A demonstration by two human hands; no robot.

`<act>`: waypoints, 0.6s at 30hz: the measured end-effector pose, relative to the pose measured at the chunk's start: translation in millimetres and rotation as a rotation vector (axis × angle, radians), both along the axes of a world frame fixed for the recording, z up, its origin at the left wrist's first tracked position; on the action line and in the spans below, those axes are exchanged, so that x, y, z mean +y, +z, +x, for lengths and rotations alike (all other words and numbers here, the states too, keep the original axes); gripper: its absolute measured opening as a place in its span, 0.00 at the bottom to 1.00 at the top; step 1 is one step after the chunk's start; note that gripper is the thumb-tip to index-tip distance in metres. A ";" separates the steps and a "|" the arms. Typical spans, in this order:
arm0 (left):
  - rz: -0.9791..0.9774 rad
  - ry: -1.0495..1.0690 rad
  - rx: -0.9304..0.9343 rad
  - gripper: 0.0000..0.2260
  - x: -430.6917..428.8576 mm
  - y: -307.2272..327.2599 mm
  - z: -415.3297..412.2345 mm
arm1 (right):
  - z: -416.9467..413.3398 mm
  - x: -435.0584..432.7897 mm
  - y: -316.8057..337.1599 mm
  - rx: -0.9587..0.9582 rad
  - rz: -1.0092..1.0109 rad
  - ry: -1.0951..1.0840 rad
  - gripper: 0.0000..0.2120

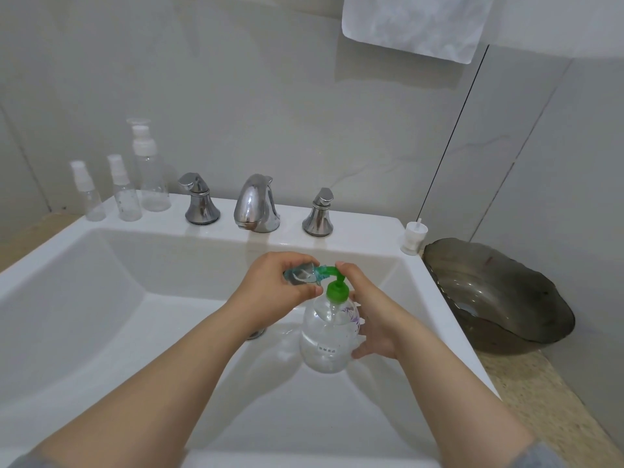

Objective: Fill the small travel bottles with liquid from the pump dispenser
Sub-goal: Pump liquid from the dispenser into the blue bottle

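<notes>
Pump dispenser: clear body, green pump, centre of frame, over the sink. The right hand wraps the body, one finger on the pump head.
Small travel bottle: tilted, mouth at the nozzle, gripped by the left hand. Fill level apparently low but unclear.
Three capped travel bottles: sink ledge, upper left.
Loose white cap: ledge, right, beside the grey bowl.

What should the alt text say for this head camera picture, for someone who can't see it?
A person's left hand holds a small clear bottle at the spout of a green-topped pump dispenser gripped by the right hand, over a white sink. Three capped clear bottles stand on the ledge behind.
</notes>
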State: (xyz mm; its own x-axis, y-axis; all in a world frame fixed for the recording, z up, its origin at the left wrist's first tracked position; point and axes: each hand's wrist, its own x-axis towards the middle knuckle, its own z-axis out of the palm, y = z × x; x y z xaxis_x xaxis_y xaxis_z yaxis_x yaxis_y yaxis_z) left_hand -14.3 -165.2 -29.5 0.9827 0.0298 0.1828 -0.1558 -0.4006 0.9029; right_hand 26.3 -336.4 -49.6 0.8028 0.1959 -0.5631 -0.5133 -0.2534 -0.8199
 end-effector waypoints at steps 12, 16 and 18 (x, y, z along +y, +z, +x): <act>-0.030 -0.006 0.007 0.13 -0.8 0.4 -1.8 | -0.7 1.0 0.8 0.003 0.023 -0.007 0.27; -0.041 -0.018 0.014 0.13 -0.9 -0.4 -1.8 | -1.9 0.1 3.5 -0.017 0.035 0.005 0.23; -0.028 -0.021 0.032 0.12 -1.1 -2.5 -0.7 | -1.7 0.7 2.3 -0.030 0.034 0.009 0.22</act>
